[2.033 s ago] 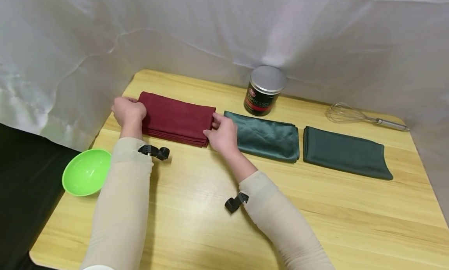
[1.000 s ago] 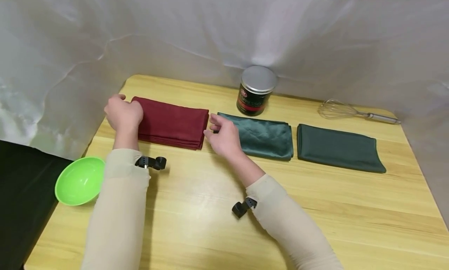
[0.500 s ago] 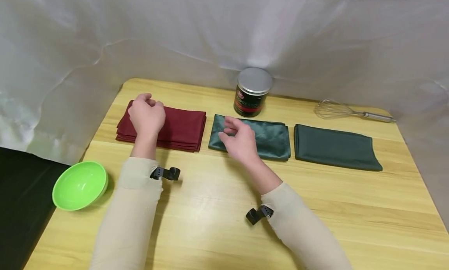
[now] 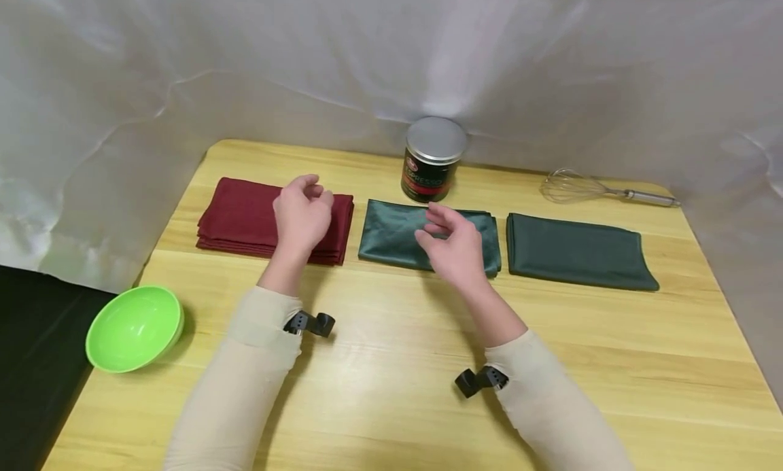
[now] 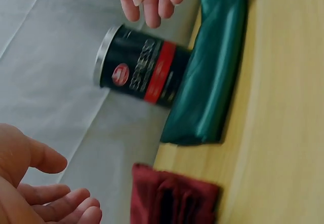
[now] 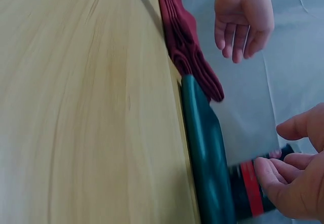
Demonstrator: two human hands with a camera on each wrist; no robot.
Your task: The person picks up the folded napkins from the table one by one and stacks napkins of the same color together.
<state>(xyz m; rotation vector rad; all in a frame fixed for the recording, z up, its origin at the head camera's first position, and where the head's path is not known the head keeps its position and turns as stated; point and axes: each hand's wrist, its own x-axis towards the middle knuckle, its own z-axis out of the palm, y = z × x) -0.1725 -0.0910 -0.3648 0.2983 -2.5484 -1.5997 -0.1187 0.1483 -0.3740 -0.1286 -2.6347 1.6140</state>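
Observation:
In the head view my left hand (image 4: 302, 213) hovers over the right part of a folded dark red cloth (image 4: 245, 213), fingers loosely bent with nothing in them. My right hand (image 4: 455, 247) is above a folded shiny green cloth (image 4: 391, 233), also holding nothing, thumb and fingers apart. Both wrist views show the hands raised off the cloths. A folded dark green cloth (image 4: 575, 250) lies to the right of the shiny one. Behind the middle cloth stands a black espresso tin (image 4: 431, 162) with a silver lid.
A bright green bowl (image 4: 134, 328) sits at the left edge of the wooden table (image 4: 379, 376). A wire whisk (image 4: 642, 197) lies at the back right. Pale satin curtain (image 4: 293, 43) hangs along the back and sides.
Both hands have let go of the red cloth's two ends, lifted and moved right. The red cloth stays flat and folded. The head view has shifted slightly.

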